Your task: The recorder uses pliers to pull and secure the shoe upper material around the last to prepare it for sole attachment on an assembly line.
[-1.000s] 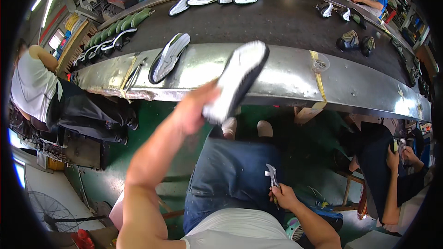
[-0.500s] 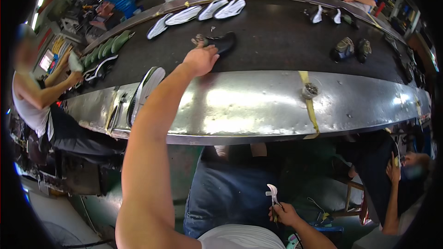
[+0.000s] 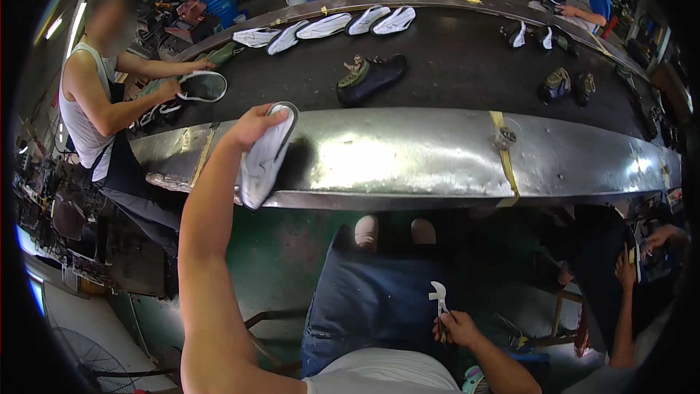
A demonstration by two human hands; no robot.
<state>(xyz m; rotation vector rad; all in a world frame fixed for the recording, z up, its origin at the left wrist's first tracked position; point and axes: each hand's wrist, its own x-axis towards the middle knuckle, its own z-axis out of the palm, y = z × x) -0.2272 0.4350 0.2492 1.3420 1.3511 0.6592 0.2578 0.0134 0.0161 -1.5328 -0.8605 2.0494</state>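
Note:
My left hand (image 3: 255,125) grips the top end of a white shoe upper (image 3: 265,164) with a dark rim. The upper hangs tilted over the front edge of the metal ledge. Down over my lap, my right hand (image 3: 458,328) is closed round the handles of a pair of lasting pincers (image 3: 438,296), their pale curved jaw pointing up. Beyond my left hand, a black and green shoe form (image 3: 373,79) lies on the dark bench surface, touched by neither hand.
The shiny metal ledge (image 3: 408,142) carries a small cup of tacks (image 3: 504,137) beside yellow tape. White uppers (image 3: 323,25) line the far side of the dark surface (image 3: 452,58). At left, a co-worker (image 3: 98,95) holds another upper; others sit opposite and at right.
My left hand has left the black and green shoe, drawn back to the left and taken up the white upper from the ledge. The right hand still holds the pincers.

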